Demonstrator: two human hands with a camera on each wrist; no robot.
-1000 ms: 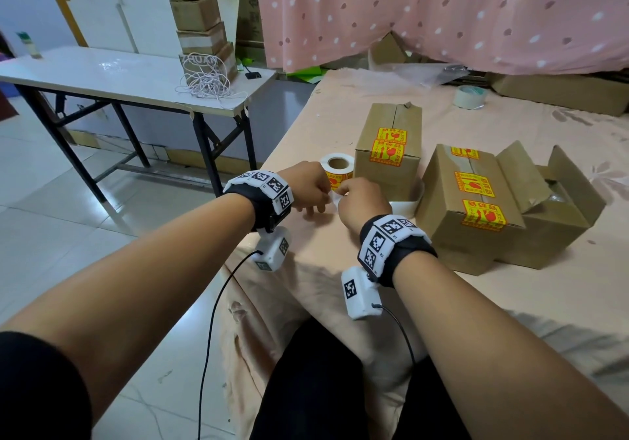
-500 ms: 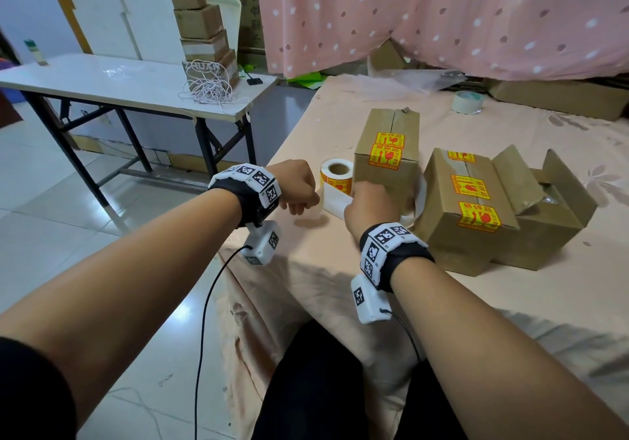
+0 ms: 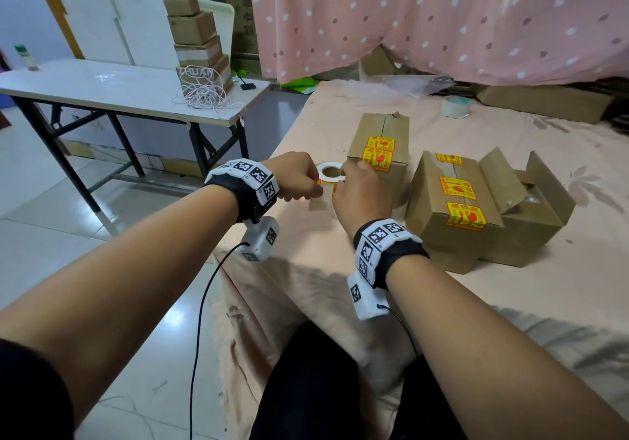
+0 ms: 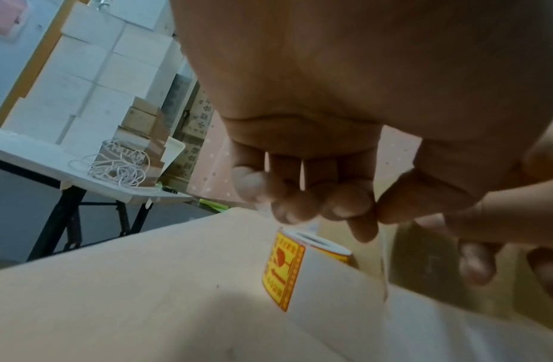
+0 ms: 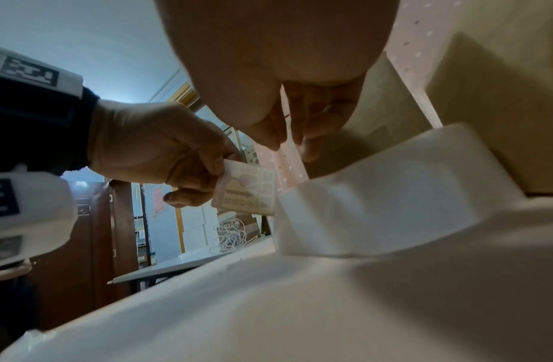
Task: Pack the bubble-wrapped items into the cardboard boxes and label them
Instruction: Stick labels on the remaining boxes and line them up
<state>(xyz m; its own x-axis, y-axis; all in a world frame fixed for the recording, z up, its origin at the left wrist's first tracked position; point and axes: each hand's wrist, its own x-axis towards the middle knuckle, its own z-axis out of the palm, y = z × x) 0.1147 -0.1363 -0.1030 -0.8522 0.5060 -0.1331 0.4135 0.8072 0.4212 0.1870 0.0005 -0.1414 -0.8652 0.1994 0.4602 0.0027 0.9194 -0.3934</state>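
Both hands pinch: left hand (image 5: 154, 147) a peeled label (image 5: 247, 191), right hand (image 3: 362, 191) the backing strip (image 5: 377, 193).

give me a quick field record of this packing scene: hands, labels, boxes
left hand: left hand pinches a peeled yellow and red paper sticker
right hand: right hand grips the white backing strip by the label roll
label roll: white roll of yellow stickers, upright on the pink cloth-covered table
closed box: tall brown cardboard box, two stickers on it
front box: sealed brown cardboard box, three stickers
open box: brown cardboard box with raised flaps, contents unclear
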